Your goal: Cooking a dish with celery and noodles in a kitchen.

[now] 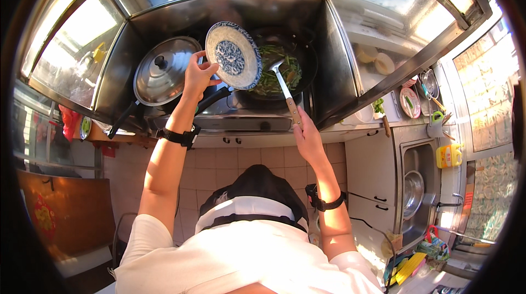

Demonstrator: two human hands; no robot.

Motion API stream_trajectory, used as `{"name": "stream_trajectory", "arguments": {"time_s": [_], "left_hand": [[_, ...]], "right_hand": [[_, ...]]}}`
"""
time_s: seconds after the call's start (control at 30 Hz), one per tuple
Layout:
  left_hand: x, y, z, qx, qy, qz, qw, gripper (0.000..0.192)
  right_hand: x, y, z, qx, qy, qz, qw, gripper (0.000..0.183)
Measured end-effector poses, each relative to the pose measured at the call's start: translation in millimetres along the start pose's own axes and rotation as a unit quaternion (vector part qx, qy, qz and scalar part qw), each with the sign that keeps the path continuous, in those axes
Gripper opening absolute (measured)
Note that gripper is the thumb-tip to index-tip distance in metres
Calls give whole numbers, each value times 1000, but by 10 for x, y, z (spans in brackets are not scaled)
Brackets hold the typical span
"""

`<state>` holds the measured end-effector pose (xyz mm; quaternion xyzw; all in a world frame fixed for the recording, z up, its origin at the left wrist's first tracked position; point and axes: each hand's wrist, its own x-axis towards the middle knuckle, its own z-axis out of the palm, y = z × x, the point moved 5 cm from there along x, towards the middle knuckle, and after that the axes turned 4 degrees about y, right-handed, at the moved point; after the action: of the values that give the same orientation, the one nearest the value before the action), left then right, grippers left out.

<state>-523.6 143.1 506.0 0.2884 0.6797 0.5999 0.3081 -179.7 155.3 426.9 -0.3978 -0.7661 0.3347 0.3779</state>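
My left hand (200,75) grips the near-left rim of a blue-and-white patterned plate (231,56). The plate is tilted, its patterned face towards me, over the left side of a dark wok (309,58). Green vegetable pieces (294,68), perhaps beans, lie in the wok, partly hidden by the plate. In my right hand (308,136) is the wooden handle of a metal spatula (282,80), its blade among the vegetables. Left of the plate stands a pan under a domed steel lid (166,73) with a black knob.
Metal splash panels (339,43) enclose the gas stove (263,123) at the back and sides. To the right, a counter holds a cleaver-like handle (386,125) and a patterned plate (409,103). A steel basin (413,193) sits in the sink (427,162), near a yellow jug (448,155).
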Motion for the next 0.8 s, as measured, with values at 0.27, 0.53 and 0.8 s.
{"name": "stream_trajectory", "arguments": {"time_s": [0.27, 0.53, 0.8], "left_hand": [[-451, -573, -231, -297, -40, -113, 947, 43], [-1319, -392, 50, -279, -211, -166, 922, 49], [-1778, -333, 800, -210, -392, -231, 866, 57]], "right_hand": [[-95, 467, 267, 250, -4, 216, 944, 41], [-290, -399, -270, 346, 63, 226, 909, 49], [-1317, -516, -930, 349, 187, 327, 858, 34]]}}
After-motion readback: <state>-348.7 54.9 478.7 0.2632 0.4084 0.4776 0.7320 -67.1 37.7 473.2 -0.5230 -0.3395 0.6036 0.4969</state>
